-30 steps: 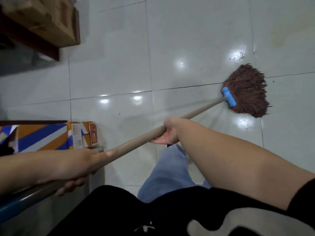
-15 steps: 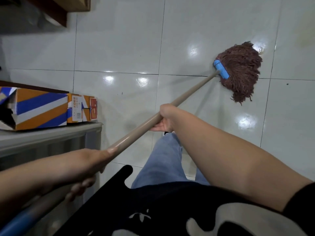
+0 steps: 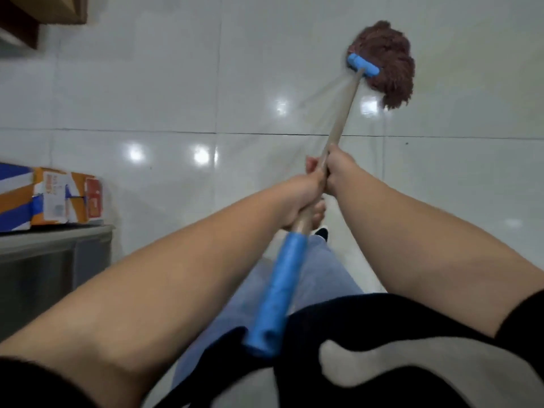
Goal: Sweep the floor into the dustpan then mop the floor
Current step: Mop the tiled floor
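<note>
At far left, an orange, blue and white printed cardboard box (image 3: pixel 50 198) lies on a grey metal worktop (image 3: pixel 56 240), and a brown wooden furniture corner (image 3: pixel 44 10) shows in the top-left. Toward the middle, the left hand (image 3: pixel 297 198) has its fingers curled tight around the tan mop handle (image 3: pixel 343 113), gripping it just above the blue foam sleeve (image 3: pixel 279 290) that covers the handle's near end. Directly against it, slightly higher on the shaft, the right hand (image 3: pixel 338 169) is wrapped closed around the same handle, so the two fists touch. The handle's long axis runs from the bottom centre, near the person's black top, up and to the right, pointing away from the body. At its far end a blue plastic crossbar clamp (image 3: pixel 362 64) holds the mop head (image 3: pixel 388 63), a shaggy mass of reddish-brown yarn strands resting on the floor (image 3: pixel 147 83) in the upper right. That floor is glossy white tile with thin dark grout lines and bright light reflections. Pale blue jeans (image 3: pixel 321 278) show below the hands.
</note>
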`<state>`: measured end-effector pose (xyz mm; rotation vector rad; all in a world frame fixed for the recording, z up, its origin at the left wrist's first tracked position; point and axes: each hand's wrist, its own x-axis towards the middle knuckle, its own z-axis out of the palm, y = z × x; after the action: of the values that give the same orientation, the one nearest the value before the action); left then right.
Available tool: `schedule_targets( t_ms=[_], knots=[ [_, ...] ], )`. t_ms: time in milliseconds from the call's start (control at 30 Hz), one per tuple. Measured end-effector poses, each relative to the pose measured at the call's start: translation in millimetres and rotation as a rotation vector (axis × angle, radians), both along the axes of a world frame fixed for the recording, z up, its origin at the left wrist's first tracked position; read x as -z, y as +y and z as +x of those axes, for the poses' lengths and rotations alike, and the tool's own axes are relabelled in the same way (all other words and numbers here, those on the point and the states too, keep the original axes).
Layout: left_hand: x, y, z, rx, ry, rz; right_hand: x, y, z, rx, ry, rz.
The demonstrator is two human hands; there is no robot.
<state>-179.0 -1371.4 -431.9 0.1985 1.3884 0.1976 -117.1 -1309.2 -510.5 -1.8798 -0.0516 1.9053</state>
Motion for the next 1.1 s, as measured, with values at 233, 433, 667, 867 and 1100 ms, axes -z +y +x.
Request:
schedule_targets(
  t_ms=[233,433,667,867,1100],
  knots=[
    [-5.4,-43.9,30.0,0.203,-0.318,-0.077,-21.0,-47.8,63.7,-0.049,-0.241,0.018],
    [10.0,-61.0,-12.0,0.435,-0.045,-0.055,-31.6,-130.3,62.4,-0.118,-0.294,-0.034],
    [24.9,-118.7,37.5,0.525,-0.055,-0.029,-67.9,-245.5,102.4,-0.012,-0.096,-0.123],
    [42.4,-195.1,104.5,0.433,-0.117,-0.035,-79.5,-333.3,124.5,0.035,-0.015,-0.132],
    [51.6,-249.9,166.7,0.278,-0.201,-0.087,-72.2,-374.9,176.7,-0.170,-0.285,-0.261]
  ],
)
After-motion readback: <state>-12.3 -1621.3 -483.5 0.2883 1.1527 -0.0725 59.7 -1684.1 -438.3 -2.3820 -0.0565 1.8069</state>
